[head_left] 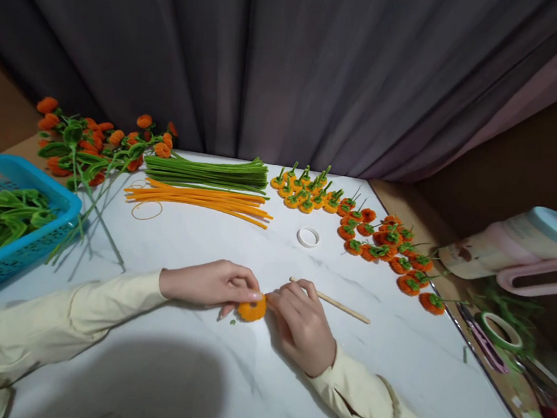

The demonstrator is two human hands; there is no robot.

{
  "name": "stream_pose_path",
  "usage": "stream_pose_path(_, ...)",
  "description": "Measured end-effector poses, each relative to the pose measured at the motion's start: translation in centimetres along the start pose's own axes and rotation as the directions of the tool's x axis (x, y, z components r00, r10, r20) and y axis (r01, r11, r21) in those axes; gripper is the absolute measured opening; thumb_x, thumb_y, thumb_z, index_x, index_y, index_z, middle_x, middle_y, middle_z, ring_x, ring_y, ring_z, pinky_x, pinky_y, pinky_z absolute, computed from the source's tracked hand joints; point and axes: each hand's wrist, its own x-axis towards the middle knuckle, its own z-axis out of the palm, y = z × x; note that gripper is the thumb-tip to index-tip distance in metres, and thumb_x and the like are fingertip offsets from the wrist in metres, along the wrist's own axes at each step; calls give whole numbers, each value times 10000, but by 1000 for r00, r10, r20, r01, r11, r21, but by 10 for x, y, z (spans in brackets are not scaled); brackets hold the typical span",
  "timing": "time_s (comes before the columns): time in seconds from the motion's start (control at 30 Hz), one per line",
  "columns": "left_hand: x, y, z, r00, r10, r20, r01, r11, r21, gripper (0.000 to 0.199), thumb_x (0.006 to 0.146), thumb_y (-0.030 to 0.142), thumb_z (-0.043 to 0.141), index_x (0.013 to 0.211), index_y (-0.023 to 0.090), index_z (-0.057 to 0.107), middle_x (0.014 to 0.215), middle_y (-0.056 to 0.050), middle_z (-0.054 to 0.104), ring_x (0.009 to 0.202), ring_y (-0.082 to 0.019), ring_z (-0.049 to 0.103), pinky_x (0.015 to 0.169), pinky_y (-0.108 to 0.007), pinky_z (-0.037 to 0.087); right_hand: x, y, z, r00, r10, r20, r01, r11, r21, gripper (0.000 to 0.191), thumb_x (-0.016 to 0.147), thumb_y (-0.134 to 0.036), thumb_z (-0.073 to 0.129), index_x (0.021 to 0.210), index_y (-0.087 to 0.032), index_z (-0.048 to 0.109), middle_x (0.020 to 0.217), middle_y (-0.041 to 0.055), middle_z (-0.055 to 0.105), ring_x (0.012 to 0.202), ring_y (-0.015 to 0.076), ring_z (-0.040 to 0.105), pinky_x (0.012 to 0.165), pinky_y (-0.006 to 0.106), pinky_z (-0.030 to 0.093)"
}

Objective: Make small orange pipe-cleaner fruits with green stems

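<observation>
Dark curtain (294, 70) hangs across the far side; below it a white marble-look tabletop (394, 343) takes up most of the view. Far left: a bunch of orange flowers (47, 105) on green stems, w/ a blue basket (71, 202) of green leaves (6, 218) nearer. Far middle: a stack of fuzzy green stems (207, 174), then a looser row of fuzzy orange stems (199, 200) just on the near side of it. Yellow-orange heads (291, 201) sit far, right of the stacks; red-orange heads (409, 284) trail off to the right edge. White ring (300, 239) lies alone nr the middle. Tumbler (485, 249) and green tape roll (489, 325) are off at far R.

Orange disc (252, 308) is near centre, between both hands, just above the table or on it, can't tell. L hand (210, 283): thumb & index clamped on its upper left edge. R hand (303, 322): fingertips together on its right edge, detail too small to read. Wooden stick (342, 307) lies just beyond/under the R fingers, approx; green scrap (233, 322) just nr the disc.

Risks, my guess: uneven pull from the two pinches cd warp the disc or spring its coils loose; a slack L pinch cd let it twist. R knuckles cd bump the stick & roll it. Scrap cd cling to the fuzz if the disc drops.
</observation>
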Motion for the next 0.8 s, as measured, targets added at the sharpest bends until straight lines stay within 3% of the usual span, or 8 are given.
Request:
stream_pose_path(0.2, -2, 3, -22, 998, -27, 62, 23, 998, 64, 352, 835, 451, 494, 740, 121, 572, 538, 33, 483, 453, -63, 305, 446, -183, 261, -1, 4, -1, 975, 223, -7, -214, 941, 262, 180, 872, -158, 429, 905, -153, 606, 699, 53, 614, 661, 163, 524, 693, 330, 418)
stream_pose_path(0.33, -2, 6, -18, 999, 43, -5, -42, 982, 185, 330, 858, 392, 466, 686, 123, 549, 566, 23, 503, 520, -79, 395, 539, -190, 324, 0, 2, -7, 915, 370, 160, -394, 741, 544, 230, 865, -235, 460, 1027, -156, 603, 725, 52, 652, 588, 138, 554, 541, 255, 449)
stream_pose_path(0.4, -3, 8, -16, 997, 71, -35, -61, 971, 233, 322, 865, 372, 451, 677, 126, 541, 577, 20, 511, 547, -88, 432, 570, -192, 344, 0, 3, -10, 894, 373, 247, -441, 638, 632, 272, 858, -255, 465, 1079, -150, 585, 720, 52, 661, 575, 134, 565, 509, 239, 449)
stream_pose_path(0.53, -6, 13, -14, 994, 84, -70, -61, 956, 287, 319, 871, 354, 436, 668, 130, 537, 574, 23, 510, 541, -88, 440, 565, -189, 347, -1, 6, -13, 873, 355, 335, -483, 529, 697, 350, 855, -307, 469, 1141, -127, 560, 657, 46, 650, 513, 119, 525, 503, 244, 445)
stream_pose_path(0.67, -7, 13, -14, 992, 95, -81, -65, 947, 314, 295, 874, 334, 436, 691, 131, 548, 577, 25, 516, 539, -88, 449, 555, -185, 350, 1, 9, -10, 818, 355, 453, -571, 400, 717, 441, 862, -401, 473, 1157, -79, 539, 589, 44, 625, 393, 70, 378, 390, 199, 325)
stream_pose_path(0.8, -7, 11, -12, 991, 110, -75, -78, 937, 341, 271, 886, 304, 422, 721, 135, 554, 581, 28, 524, 536, -85, 446, 545, -179, 347, 2, 8, -8, 796, 358, 488, -595, 315, 739, 497, 825, -475, 524, 1106, -67, 552, 491, -6, 538, 406, 72, 392, 383, 188, 270)
